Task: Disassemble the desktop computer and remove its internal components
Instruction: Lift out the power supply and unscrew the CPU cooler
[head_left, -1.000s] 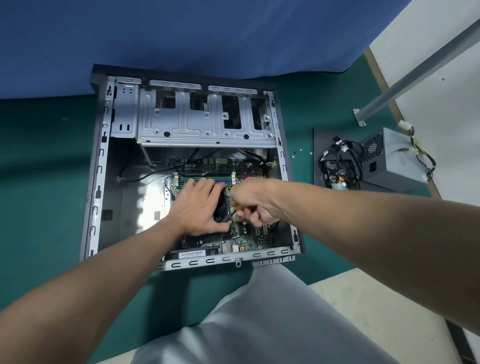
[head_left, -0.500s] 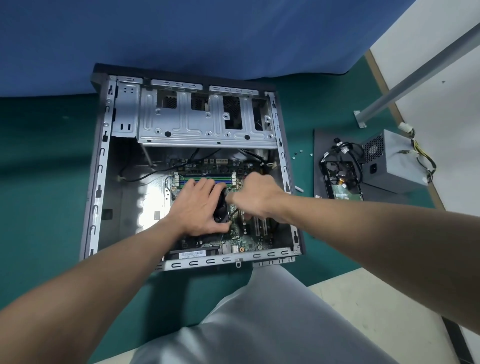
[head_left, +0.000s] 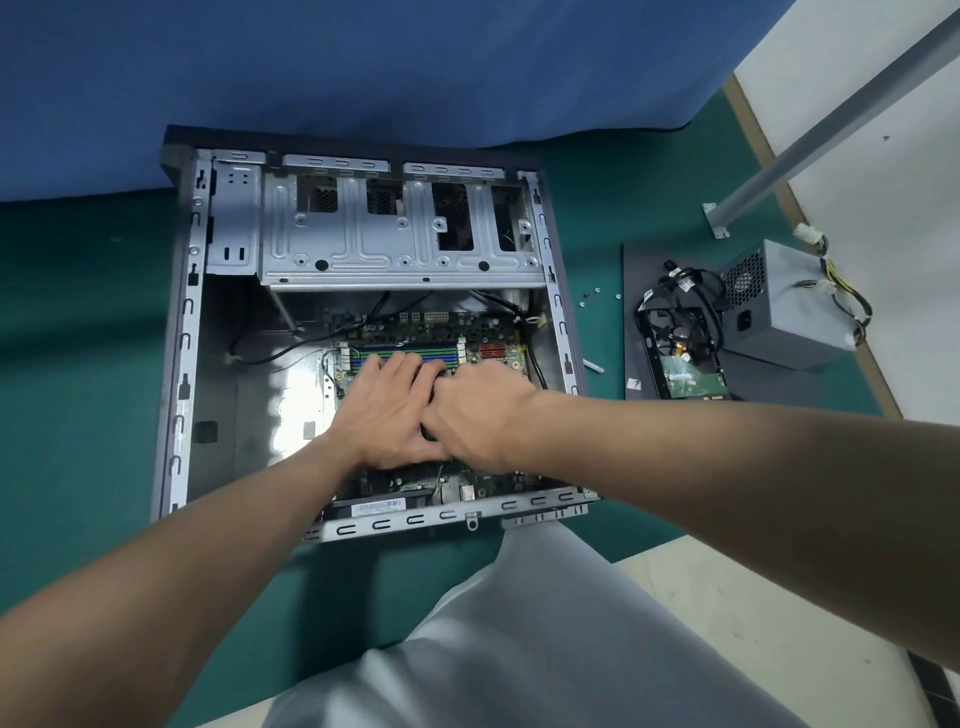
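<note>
The open desktop case (head_left: 182, 364) lies flat on the green mat, its motherboard (head_left: 441, 325) exposed in the near right part. My left hand (head_left: 389, 415) rests flat on top of the black CPU cooler (head_left: 427, 433), which it almost fully covers. My right hand (head_left: 478, 410) sits right beside it, touching it, over the cooler's right side with its fingers curled down. What those fingers grip is hidden now; a second ago they held a small yellow-handled screwdriver. Green RAM sticks (head_left: 395, 349) show just beyond my fingertips.
An empty metal drive cage (head_left: 395, 239) fills the case's far end. To the right lie loose screws (head_left: 589, 296), a dark side panel (head_left: 636, 312) bearing a hard drive (head_left: 691, 374) with cables, and the grey power supply (head_left: 784, 306). A slanted metal pole (head_left: 831, 119) stands behind; my grey-clad leg (head_left: 519, 649) is close below.
My right hand moved from the cooler's near right corner up and away toward its far right side. My left hand stayed on the cooler.
</note>
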